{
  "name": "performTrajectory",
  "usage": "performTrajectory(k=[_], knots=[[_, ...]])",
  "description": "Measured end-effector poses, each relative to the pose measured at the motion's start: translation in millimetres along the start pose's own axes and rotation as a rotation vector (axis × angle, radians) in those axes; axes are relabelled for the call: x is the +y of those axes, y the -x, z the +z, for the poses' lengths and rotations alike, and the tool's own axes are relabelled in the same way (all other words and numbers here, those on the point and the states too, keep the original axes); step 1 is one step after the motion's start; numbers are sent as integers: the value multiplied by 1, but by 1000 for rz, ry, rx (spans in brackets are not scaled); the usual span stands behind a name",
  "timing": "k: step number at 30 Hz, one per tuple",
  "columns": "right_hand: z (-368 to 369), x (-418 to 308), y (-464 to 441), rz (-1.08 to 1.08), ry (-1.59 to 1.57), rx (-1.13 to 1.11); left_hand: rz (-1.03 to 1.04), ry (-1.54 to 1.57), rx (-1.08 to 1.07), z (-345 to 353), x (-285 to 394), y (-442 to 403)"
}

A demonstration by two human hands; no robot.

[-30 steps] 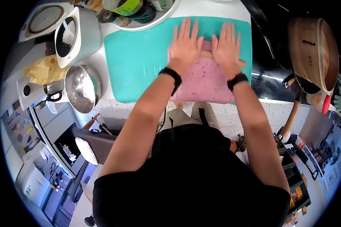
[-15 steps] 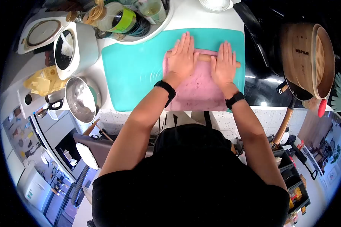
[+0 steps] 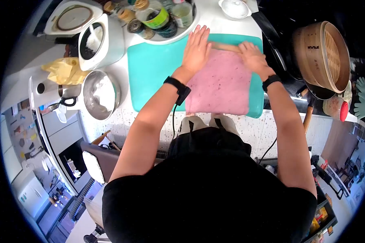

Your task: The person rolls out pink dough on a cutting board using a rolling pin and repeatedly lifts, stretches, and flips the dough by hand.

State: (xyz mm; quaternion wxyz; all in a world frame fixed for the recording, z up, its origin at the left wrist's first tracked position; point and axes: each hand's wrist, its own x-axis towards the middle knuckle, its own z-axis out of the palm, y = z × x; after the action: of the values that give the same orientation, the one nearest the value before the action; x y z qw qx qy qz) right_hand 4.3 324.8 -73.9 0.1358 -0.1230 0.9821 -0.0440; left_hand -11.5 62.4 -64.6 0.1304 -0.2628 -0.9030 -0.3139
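Dough [image 3: 219, 87] in a pink, speckled sheet lies flat on the turquoise mat [image 3: 154, 77], before me.
Across its far edge runs a wooden rolling pin [image 3: 225, 47]; my left hand [image 3: 196, 48] lies flat at the pin's left end, fingers straight, while my right hand [image 3: 252, 57] bends its fingers over the other end, though whether they grip I cannot tell. Around the mat, on the white desk [image 3: 243, 28], a metal bowl [image 3: 97, 101] stands just left, an open-lidded cooker [image 3: 113, 44] behind it, and a tray [image 3: 195, 20] of jars beyond; a bamboo steamer [image 3: 306, 56] sits off to my right.
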Motion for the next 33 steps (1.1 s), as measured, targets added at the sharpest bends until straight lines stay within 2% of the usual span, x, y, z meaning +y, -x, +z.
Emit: performTrajectory(k=[2, 4, 6, 8, 9, 10, 11, 12, 14, 15, 18, 19, 21, 24, 26, 28, 30, 33], knots=[[-24, -29, 17, 8, -53, 84, 42, -4, 3, -36, 15, 23], [-30, -57, 38, -231, 85, -7, 82, -8, -62, -57, 32, 59], [4, -93, 80, -391, 0, 125, 41, -22, -158, -51, 44, 110], [37, -129, 110, -177, -109, -7, -10, -27, -195, -34, 50, 159], [60, -148, 126, -180, -108, -12, -77, -96, -271, -25, 47, 179], [83, -165, 137, -69, -131, 148, -144, -166, -346, -15, 40, 189], [95, -172, 135, 43, -155, 307, -88, -180, -334, -7, 28, 190], [97, -171, 122, 41, -156, 300, -94, -178, -337, -2, 19, 177], [103, -164, 84, 189, -149, 355, -13, -162, -279, 5, -1, 136], [91, -159, 59, 236, -55, 357, -50, -243, -255, 13, -8, 112], [61, -126, -24, 275, 1, 405, -61, -290, -174, 27, -38, 26], [56, -113, -46, 260, -65, 455, -57, -268, -121, 35, -51, 4], [56, -107, -34, 246, -127, 489, -65, -235, -76, 38, -44, 11], [33, -107, -16, 102, -235, 535, -29, -137, -25, 16, -22, 24], [48, -123, 30, 126, -254, 496, -77, -74, -140, 21, 1, 68], [81, -124, 42, 151, -256, 435, -83, -140, -186, 40, -8, 79], [89, -117, 29, 185, -263, 368, -86, -203, -243, 51, -17, 65], [68, -95, -19, 247, -116, 334, -65, -322, -267, 59, -27, 12]])
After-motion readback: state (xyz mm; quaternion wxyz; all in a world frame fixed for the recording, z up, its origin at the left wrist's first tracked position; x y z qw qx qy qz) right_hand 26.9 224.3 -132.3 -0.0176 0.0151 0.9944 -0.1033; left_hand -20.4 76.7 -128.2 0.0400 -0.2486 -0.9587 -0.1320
